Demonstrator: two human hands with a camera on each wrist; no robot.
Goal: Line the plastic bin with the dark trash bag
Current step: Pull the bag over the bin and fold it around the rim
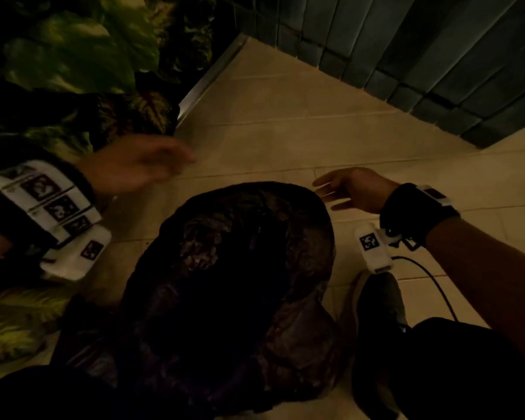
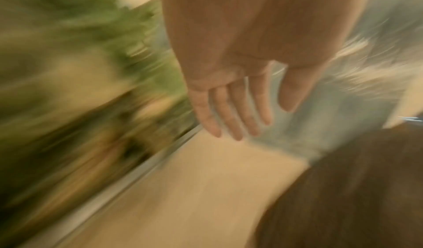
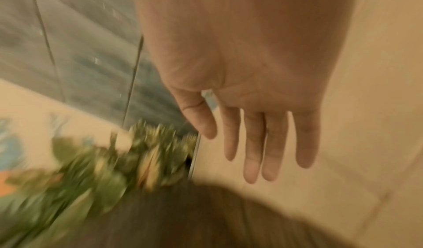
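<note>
Between and just below the two hands, the dark trash bag (image 1: 231,286) drapes over the plastic bin, which it hides entirely, on the tiled floor (image 1: 285,116). The left hand (image 1: 134,168) hovers with fingers extended, holding nothing, near the leafy plants (image 1: 73,65); the right hand (image 1: 352,189) is likewise spread and empty, just beyond the bag's far edge. The lining appears nearly complete. To finish well, each hand should probably press the film down evenly around the rim, leaving slack inside so the bag does not tear.
</note>
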